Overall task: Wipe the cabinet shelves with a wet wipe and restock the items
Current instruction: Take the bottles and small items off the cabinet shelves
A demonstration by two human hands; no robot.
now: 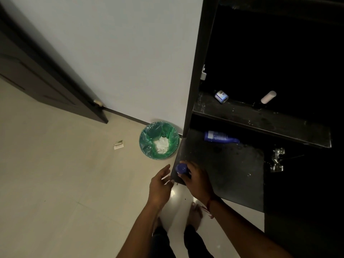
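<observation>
Dim room, pale floor (pixel 55 174), white wall (pixel 121 53), dark cabinet (pixel 197 53) on the right. Right hand (pixel 195 179) curled round a blue-capped bottle (pixel 181 168) at the lower shelf (pixel 223 164) corner. Left hand (pixel 160 185) just beside, fingers loosely spread, holding nothing. Blue bottle (pixel 219 136) lying farther back. Small bottle (pixel 221 96) and white tube (pixel 268 97) on the upper shelf (pixel 260 120). Labels too blurry to read. White wipes (pixel 162 145) in the green bin (pixel 149 131).

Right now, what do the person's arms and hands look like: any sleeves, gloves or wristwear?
Both forearms are bare as far as the frame shows: no sleeves and no gloves. The left hand has nothing on its wrist. The right hand has a thin red thread wristband round its wrist, with loose ends hanging. No watch or rings show in this dim picture.
</observation>
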